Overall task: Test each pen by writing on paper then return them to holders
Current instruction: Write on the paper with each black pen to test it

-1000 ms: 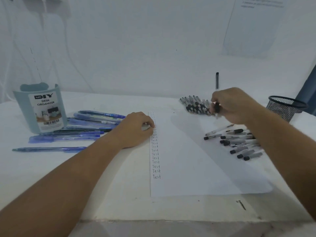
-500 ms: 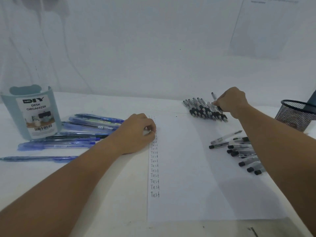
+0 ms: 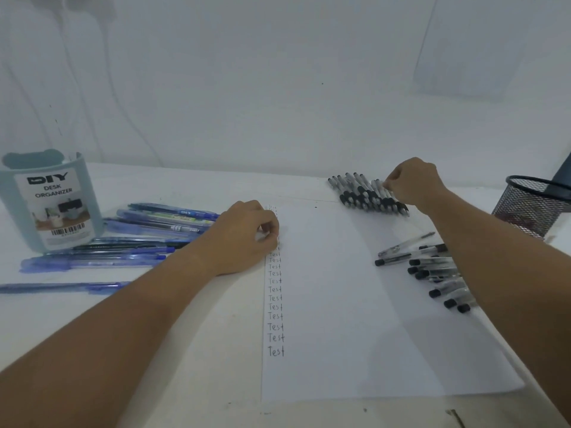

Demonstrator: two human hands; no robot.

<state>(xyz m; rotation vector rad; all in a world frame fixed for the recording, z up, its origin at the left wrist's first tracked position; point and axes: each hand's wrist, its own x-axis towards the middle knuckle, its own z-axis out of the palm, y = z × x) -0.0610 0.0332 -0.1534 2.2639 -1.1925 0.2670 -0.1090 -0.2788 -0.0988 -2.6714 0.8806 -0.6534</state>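
A white paper sheet [image 3: 346, 304] lies on the table with a column of "Test" words down its left edge. My left hand [image 3: 247, 236] rests on the sheet's upper left corner, fingers curled, holding it down. My right hand [image 3: 411, 180] is at the right end of a neat row of black-grip pens [image 3: 361, 193] at the sheet's far edge, its fingertips pinching the last pen in the row. A second heap of black-capped pens [image 3: 432, 270] lies right of the sheet, partly under my right forearm. Several blue pens [image 3: 148, 236] lie left of the sheet.
A pale blue desk organizer [image 3: 49, 205] with a "DIY" label stands at the far left. At the far right edge sits a black mesh pen cup [image 3: 531, 205]. One blue pen [image 3: 61, 287] lies alone near the left edge. A white wall closes off the back.
My right hand has brought the black pen down from upright and laid it at the right end of the row. My left hand has stayed on the paper. The view shifted slightly.
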